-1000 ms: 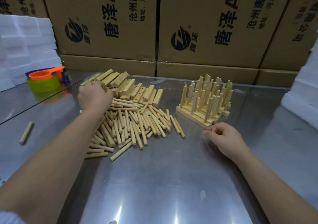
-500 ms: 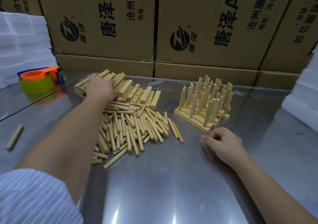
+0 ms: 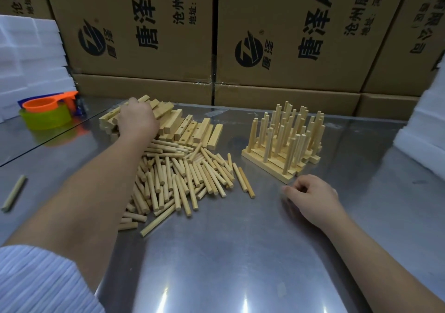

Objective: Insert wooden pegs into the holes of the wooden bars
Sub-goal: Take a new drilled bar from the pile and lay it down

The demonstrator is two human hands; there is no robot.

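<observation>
Wooden pegs (image 3: pixel 183 180) lie in a loose heap at the middle of a steel table (image 3: pixel 228 252), within easy reach of both hands, with the drilled bars (image 3: pixel 192 129) stacked just behind them. The person's left hand (image 3: pixel 137 122) reaches over the heap onto that stack, I judge for a fresh bar. Its fingers are hidden beyond the knuckles, so I cannot tell whether they grip one. The right hand (image 3: pixel 313 197) rests on the table just in front of the finished bars (image 3: pixel 286 144), fingers loosely curled and holding nothing, well placed to feed pegs. The finished bars stand packed together at the right, pegs upright, apart from the raw stock. One stray peg (image 3: pixel 14 192) lies well off to the left.
</observation>
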